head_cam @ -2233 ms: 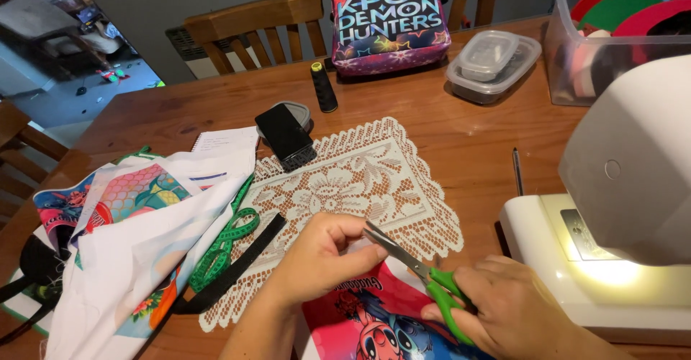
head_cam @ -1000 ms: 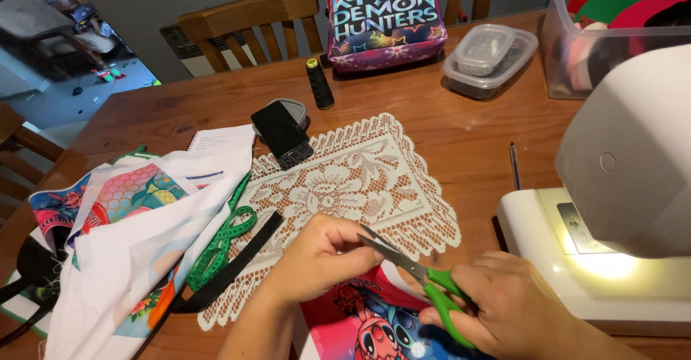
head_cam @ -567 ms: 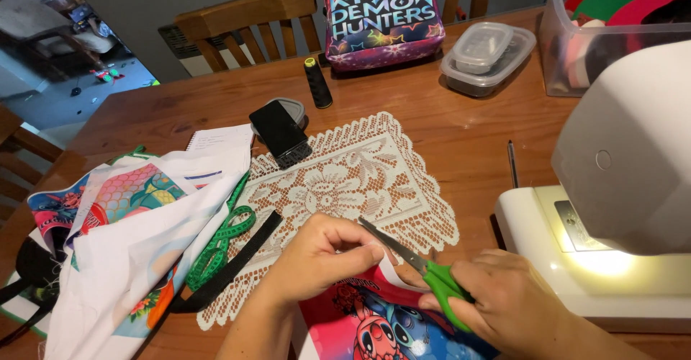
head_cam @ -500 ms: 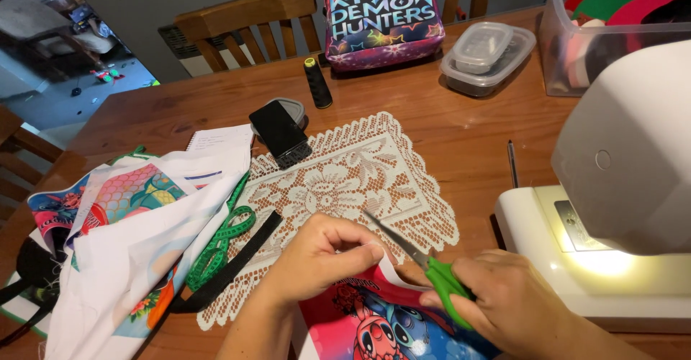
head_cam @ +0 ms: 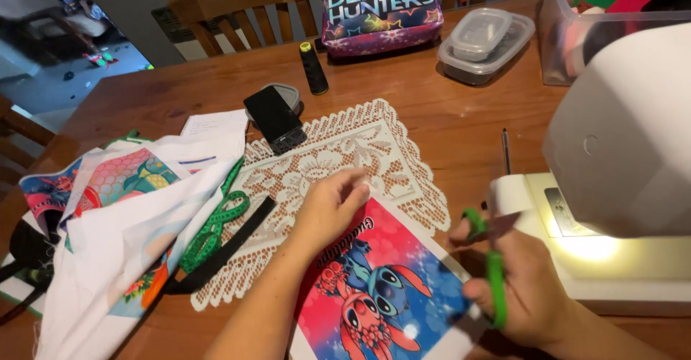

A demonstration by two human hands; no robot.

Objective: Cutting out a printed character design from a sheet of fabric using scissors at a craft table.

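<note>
**Printed cloth under my left hand, scissors in my right**

The printed fabric panel (head_cam: 381, 288) lies flat at the near edge of the bench (head_cam: 446, 119), glossy pink and blue with cartoon creatures and a white border. Its far corner overlaps the cream lace doily (head_cam: 327, 173), an openwork rectangle with scalloped edges. My left hand (head_cam: 332, 205) rests at that corner, fingers (head_cam: 353, 185) pressed together and curled onto the cloth's edge. My right hand (head_cam: 522, 284) is closed round the green plastic handles of one pair of scissors (head_cam: 489, 259), held just beside the panel's right edge; I cannot tell how the blades stand.

Further out: one green tape measure (head_cam: 216, 219) looped over a heap of white printed cloth (head_cam: 119, 245), one black strap (head_cam: 223, 248), one black phone (head_cam: 273, 119), one spool of dark thread (head_cam: 313, 68), two nested clear plastic tubs (head_cam: 486, 43), and one smooth white sewing machine (head_cam: 622, 158), lit underneath.
</note>
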